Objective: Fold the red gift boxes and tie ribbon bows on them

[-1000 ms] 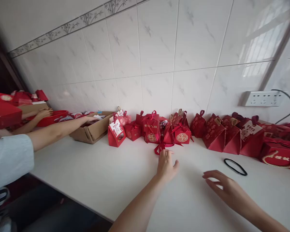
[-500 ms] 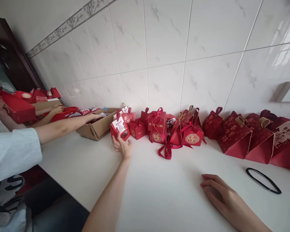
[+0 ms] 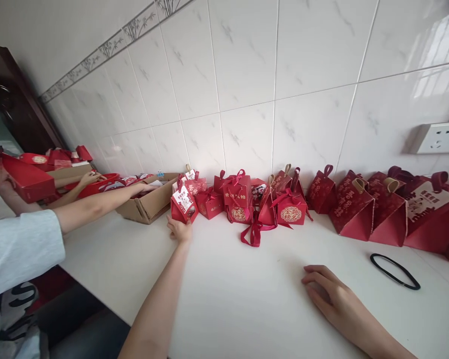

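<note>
My left hand (image 3: 179, 230) reaches to the near side of a small red gift box (image 3: 184, 205) with a white printed label. Its fingers are apart and loosely bent at the box's lower front edge, and do not wrap round it. The box stands upright on the white table (image 3: 224, 299), beside another red gift box (image 3: 209, 204) with a bow. My right hand (image 3: 331, 296) rests on the table, fingers loosely curved and holding nothing. A black elastic loop (image 3: 394, 271) lies to its right.
Red gift boxes with ribbon handles (image 3: 353, 207) line the tiled wall. A cardboard box (image 3: 145, 207) stands left of my left hand, with a co-worker's arm (image 3: 97, 204) reaching into it. Another person's hand (image 3: 90, 178) is near a red basin (image 3: 101, 183). A socket (image 3: 439, 138) is on the wall.
My left hand has drawn slightly down and away from the labelled box's front, its fingers no longer spread over it. My right hand stays on the table. The view has shifted a little right.
</note>
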The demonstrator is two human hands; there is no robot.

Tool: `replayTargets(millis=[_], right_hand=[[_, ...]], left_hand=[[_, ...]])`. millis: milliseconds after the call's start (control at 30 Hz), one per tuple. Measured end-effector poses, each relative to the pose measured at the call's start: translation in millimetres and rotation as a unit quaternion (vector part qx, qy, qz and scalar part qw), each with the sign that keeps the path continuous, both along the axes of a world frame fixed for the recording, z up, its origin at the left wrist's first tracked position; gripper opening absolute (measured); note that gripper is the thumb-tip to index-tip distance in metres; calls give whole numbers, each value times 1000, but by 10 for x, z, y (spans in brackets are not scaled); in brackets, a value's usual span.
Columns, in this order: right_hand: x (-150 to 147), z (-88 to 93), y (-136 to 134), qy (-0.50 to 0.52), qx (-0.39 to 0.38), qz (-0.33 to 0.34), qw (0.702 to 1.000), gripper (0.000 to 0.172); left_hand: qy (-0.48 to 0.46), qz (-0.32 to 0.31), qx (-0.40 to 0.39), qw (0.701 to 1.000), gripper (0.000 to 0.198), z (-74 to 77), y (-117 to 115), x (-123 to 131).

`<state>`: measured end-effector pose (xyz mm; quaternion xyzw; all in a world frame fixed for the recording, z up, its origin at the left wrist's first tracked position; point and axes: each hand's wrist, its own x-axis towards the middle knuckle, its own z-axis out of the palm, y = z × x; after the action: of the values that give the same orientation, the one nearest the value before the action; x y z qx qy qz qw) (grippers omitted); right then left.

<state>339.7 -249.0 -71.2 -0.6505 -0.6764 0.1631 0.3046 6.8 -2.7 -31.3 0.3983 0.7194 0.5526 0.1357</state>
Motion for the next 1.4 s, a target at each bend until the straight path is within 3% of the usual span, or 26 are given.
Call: replayTargets(millis=[200,300,433,533,667,767,867,933,1067,1167,1300,1400], right_hand=[[-35,48,5,28,13,-2,1000,31],[-47,48,17,40,27,2,999,28],[-75,94,-4,70,87,-5,994,27],[-100,175,-63,108,124,-36,986,32],[-96,278,-150,142,239,-23,960,39],[-61,341,-206,163,358,-1,919,39],[-42,405,-243,184,417,-43,889,27],[-49,434,-251,187,422,-60,885,19],[-77,420,-240,173,409,-44,895,22],[-99,373,-236,164,394,-48,903,26],[-153,379,-241,147,424,-47,892,42],[-194,444,-240,66,481,-41,873,45]], left_hand=[[-65,-64,40,995,59,8,-294,-74],[-98,-164,40,981,48,-8,-602,-98],[-130,-329,-2,935,52,-45,-1123,42],[-130,-467,-45,874,60,-77,-1493,318],[-94,-657,-73,744,65,-119,-1812,787],[-79,-749,-94,651,69,-84,-1876,1092],[-119,-802,-117,574,76,99,-1824,1332],[-166,-792,-54,585,72,285,-1784,1473],[-87,-667,135,727,34,554,-1800,1725],[-24,-589,182,787,31,548,-1857,1831],[-14,-567,208,797,28,467,-1926,1825],[-15,-571,228,788,23,471,-1952,1789]])
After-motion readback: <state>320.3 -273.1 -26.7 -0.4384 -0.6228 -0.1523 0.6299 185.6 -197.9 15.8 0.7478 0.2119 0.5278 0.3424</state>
